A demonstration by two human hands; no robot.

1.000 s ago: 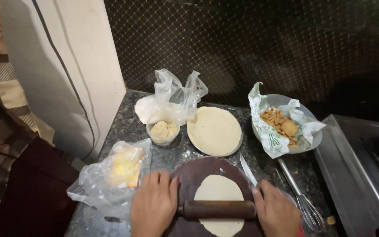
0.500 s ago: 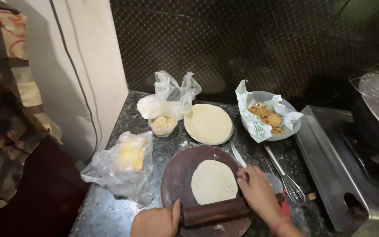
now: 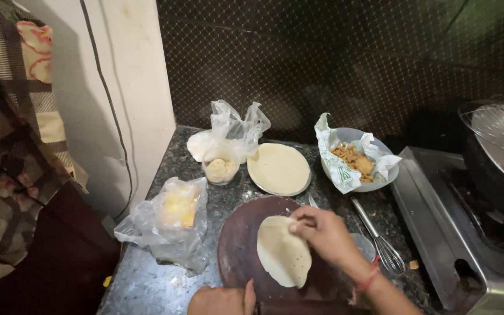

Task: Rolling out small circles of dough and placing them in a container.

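here the right hand (image 3: 322, 236) pinches the upper edge of the rolled dough round (image 3: 283, 252) between thumb and fingers, its grip closed on that edge so the near part of the round lifts and curls off the round wooden board (image 3: 237, 251); the rest of the round lies on the board, toward its right half. the left hand (image 3: 223, 300) sits at the board's near edge, at the bottom of the view, fingers curled on something dark that is mostly cut off, so whether its grip is closed on anything cannot be told. just behind the board, a plate with a stack of flat rolled rounds (image 3: 278, 169) rests on the dark speckled desk (image 3: 164, 169). behind and left of the board stands a small cup of dough balls (image 3: 221, 169) with a crumpled clear bag (image 3: 234, 125) around it. left of the board lies a clear plastic bag with something yellow inside (image 3: 173, 219). behind and right of the board is a bowl lined with paper holding fried golden pieces (image 3: 354, 160). right of the board a wire whisk (image 3: 380, 242) lies on the desk, its loops toward the near side. further right of the board is a steel stove (image 3: 438, 233) with a dark pan (image 3: 497, 169) on it.
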